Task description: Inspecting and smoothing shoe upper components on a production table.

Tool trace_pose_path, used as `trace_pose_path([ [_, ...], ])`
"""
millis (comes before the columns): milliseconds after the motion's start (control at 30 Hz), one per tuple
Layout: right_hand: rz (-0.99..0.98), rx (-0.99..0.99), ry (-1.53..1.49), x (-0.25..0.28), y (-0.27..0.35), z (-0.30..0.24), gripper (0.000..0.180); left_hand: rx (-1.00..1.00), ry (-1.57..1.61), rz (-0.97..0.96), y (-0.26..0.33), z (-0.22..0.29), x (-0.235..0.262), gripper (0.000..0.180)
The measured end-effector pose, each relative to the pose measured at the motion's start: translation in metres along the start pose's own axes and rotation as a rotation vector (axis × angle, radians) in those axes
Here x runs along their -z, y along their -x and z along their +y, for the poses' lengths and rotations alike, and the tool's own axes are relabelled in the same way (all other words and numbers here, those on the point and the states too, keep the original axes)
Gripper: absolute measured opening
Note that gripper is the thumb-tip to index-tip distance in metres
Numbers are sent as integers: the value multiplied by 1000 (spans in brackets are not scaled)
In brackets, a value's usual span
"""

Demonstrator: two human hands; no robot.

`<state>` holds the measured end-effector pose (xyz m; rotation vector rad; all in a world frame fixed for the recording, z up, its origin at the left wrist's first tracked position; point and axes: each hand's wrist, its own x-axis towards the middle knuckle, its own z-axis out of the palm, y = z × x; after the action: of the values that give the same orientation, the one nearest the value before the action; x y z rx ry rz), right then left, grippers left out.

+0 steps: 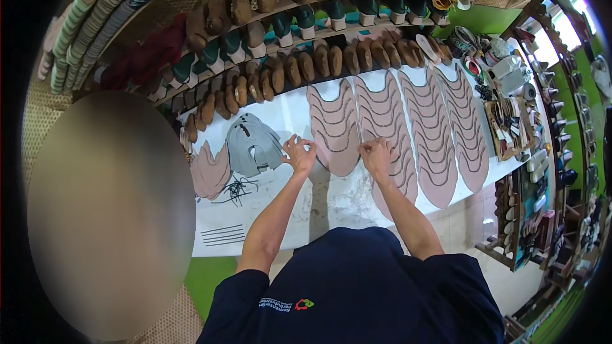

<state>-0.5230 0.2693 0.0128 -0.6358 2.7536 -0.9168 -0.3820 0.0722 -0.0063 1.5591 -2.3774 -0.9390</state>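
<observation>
My left hand [299,155] is just left of the front pink curved piece [338,162] in the leftmost column, thumb and forefinger brought together in a pinch. My right hand [377,155] is pinched at that piece's right edge, partly over the second column of pink pieces [398,181]. What either pinch holds is too small to make out. A dark strip lines the curved inner edge of each overlapping pink piece. Left of my left hand lie grey cut pieces [245,153] and a tangle of black strips [237,190].
A white table [280,210] bears everything. At its left lie loose pink pieces [210,169] and several straight dark strips [223,235]. Rows of brown shoe lasts [293,70] line the back. Pouches and tools [507,124] crowd the right end. A large blur hides the left side.
</observation>
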Motion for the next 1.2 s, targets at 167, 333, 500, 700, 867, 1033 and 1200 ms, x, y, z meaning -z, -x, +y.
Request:
trace_pose_path([
  [167,-7,-23,38,-1,-1,-1,18,12,4,-21,-5,3,-2,11],
  [333,29,3,36,-2,-1,0,18,35,-32,-14,-9,-1,-7,10],
  [500,33,15,29,-3,-3,-1,17,45,-36,-7,-8,-4,-11,10],
  [700,14,-3,54,-5,-3,0,18,42,-31,4,-9,-1,-10,11],
  [867,-1,-16,24,-6,-2,0,17,28,-30,37,-10,-3,-11,12],
  [1033,-22,-26,9,-5,-6,-2,17,40,-49,39,-8,-5,-12,12],
  [1200,-28,-35,35,-3,-9,-1,16,36,-23,47,-6,-1,-12,11],
])
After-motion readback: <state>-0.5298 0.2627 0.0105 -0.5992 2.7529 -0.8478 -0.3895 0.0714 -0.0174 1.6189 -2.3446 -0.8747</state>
